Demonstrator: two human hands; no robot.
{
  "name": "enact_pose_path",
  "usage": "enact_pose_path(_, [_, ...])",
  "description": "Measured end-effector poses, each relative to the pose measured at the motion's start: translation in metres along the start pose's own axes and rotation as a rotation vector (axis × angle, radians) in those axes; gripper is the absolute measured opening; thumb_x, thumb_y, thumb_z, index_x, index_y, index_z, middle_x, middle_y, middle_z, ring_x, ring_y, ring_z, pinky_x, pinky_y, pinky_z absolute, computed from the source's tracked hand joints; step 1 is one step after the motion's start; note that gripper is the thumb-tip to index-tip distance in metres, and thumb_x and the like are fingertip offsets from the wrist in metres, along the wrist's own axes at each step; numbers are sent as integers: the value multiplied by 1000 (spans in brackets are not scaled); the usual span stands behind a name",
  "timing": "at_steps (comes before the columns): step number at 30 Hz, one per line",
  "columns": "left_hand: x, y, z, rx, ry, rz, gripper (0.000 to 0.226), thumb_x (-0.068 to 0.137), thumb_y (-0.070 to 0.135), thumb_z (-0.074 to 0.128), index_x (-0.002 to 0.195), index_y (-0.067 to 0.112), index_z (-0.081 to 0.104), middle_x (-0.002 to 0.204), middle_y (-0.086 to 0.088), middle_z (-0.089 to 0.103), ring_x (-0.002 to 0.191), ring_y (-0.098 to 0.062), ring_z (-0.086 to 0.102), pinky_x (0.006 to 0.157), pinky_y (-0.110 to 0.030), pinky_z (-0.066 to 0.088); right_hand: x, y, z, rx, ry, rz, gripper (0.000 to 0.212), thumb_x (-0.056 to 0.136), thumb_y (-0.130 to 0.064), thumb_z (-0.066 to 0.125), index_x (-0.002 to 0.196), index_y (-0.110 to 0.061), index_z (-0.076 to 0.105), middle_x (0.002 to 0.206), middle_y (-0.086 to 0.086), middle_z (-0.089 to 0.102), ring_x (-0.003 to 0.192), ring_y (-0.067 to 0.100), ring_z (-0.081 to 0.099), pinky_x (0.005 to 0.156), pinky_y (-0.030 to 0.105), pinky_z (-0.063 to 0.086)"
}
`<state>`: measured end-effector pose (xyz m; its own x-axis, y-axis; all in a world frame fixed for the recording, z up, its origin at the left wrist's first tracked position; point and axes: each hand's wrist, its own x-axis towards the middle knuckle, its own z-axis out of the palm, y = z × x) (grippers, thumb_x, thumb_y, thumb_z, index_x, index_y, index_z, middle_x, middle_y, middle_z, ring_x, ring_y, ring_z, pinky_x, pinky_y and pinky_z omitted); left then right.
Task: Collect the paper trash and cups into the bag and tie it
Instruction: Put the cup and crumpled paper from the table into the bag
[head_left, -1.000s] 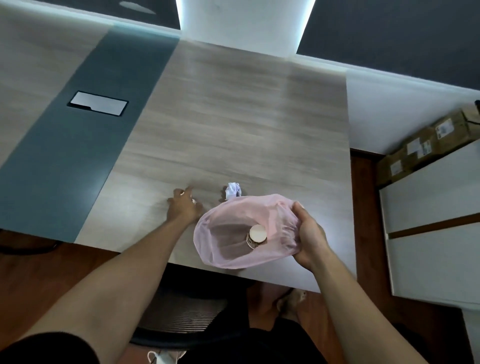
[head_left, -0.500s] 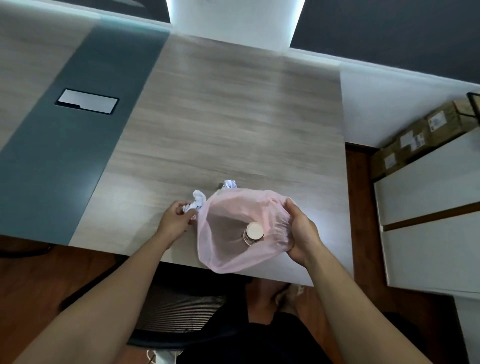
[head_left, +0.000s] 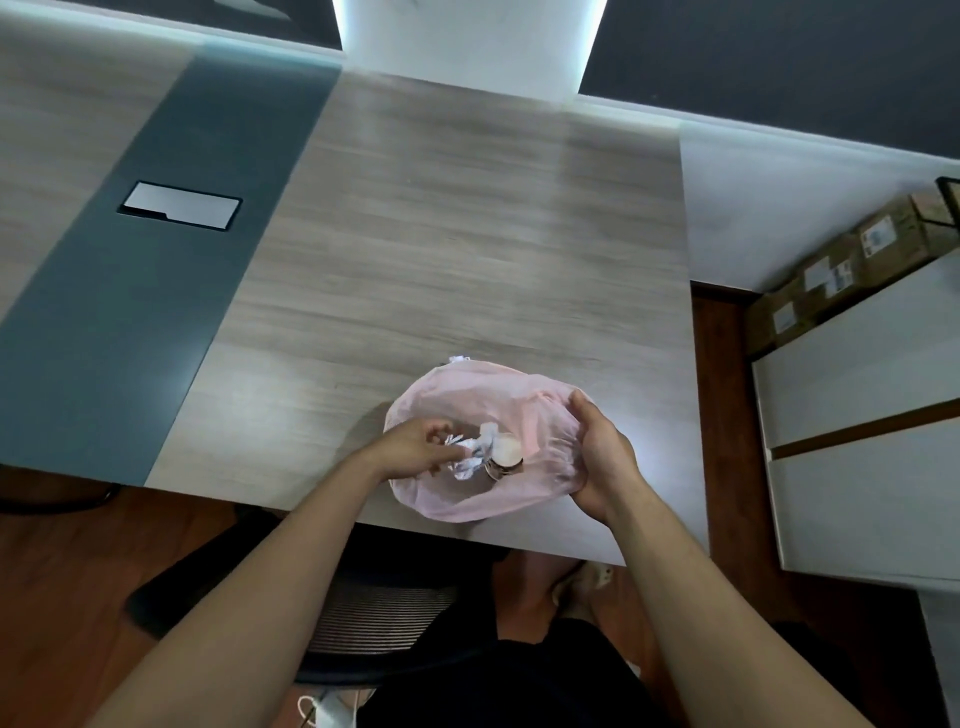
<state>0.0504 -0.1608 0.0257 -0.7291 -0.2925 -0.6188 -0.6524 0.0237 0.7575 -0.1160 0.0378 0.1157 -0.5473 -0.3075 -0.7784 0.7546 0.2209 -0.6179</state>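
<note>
A thin pink plastic bag (head_left: 524, 410) stands open near the table's front edge. My right hand (head_left: 597, 452) grips its right rim. My left hand (head_left: 415, 448) reaches into the bag's mouth with a crumpled white paper ball (head_left: 470, 451) at its fingertips. A paper cup (head_left: 506, 453) lies inside the bag, just right of that paper. A second crumpled paper (head_left: 459, 359) peeks out on the table behind the bag's far rim, mostly hidden.
The wooden table (head_left: 441, 234) has a grey-blue strip (head_left: 156, 249) with a metal cable hatch (head_left: 179, 204) at left. A dark chair (head_left: 374, 613) sits below the table edge. White cabinets (head_left: 857, 431) and cardboard boxes (head_left: 841, 270) stand at right.
My left hand picked the paper ball up off the table left of the bag and carried it right, into the bag's mouth. My right hand kept its hold on the rim.
</note>
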Motion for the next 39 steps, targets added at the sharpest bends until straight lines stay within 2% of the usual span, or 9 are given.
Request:
enact_pose_path(6, [17,11,16,387,1,-156,51,103,47,67,142,15,64,129,-2,73,104,-28,73,68,-31,53,-2,1,-10,11,0,7,35,105,-46,70,122,-17,81,115,7,85,104,28,80,95,47,61])
enact_pose_path(12, [26,59,-14,-98,-175,-150,39,113,41,52,118,10,75,107,-9,83,86,-24,80,64,-27,52,5,-8,-27,134,47,-3,36,106,-46,69,126,-17,79,116,8,85,103,28,82,88,44,65])
enact_pose_path(16, [55,76,-29,-218,206,-77,38,108,35,57,82,14,76,72,-6,73,65,-15,67,55,-26,39,10,-18,-36,193,43,-3,41,108,-46,67,132,-14,77,124,13,82,119,33,78,110,54,59])
enact_pose_path(18, [86,69,-30,-146,385,-83,34,106,30,56,81,17,75,75,-7,73,59,-17,60,51,-24,41,12,-21,-39,190,33,0,42,108,-47,66,131,-14,77,124,13,82,120,34,78,112,55,57])
enact_pose_path(21, [132,46,-28,59,443,-70,15,101,26,66,109,22,77,111,-14,77,83,-28,69,76,-33,56,16,-26,-44,179,22,13,43,108,-48,65,130,-14,78,126,14,82,123,35,76,114,55,55])
enact_pose_path(25, [164,23,-13,401,385,-120,58,95,34,74,151,25,61,140,-21,63,129,-36,64,111,-37,51,24,-30,-48,140,-2,28,43,107,-48,66,128,-13,80,122,13,83,116,33,79,101,48,62])
enact_pose_path(29, [200,-34,4,441,360,-121,49,77,42,62,120,23,75,121,-16,68,111,-30,71,104,-32,51,33,-33,-51,116,-12,49,40,107,-46,67,126,-14,81,120,11,84,118,33,79,107,51,60])
enact_pose_path(34, [168,-30,21,452,459,-123,34,88,-1,62,111,17,78,126,-15,56,102,-30,64,98,-30,48,39,-35,-49,87,-12,70,37,109,-44,66,122,-14,82,119,11,84,118,32,78,107,53,58])
enact_pose_path(39, [138,14,4,-17,686,-60,26,92,12,72,117,20,73,114,-3,75,103,-26,71,87,-33,54,43,-32,-46,89,6,81,40,107,-47,68,121,-12,82,117,11,85,114,31,80,104,49,61])
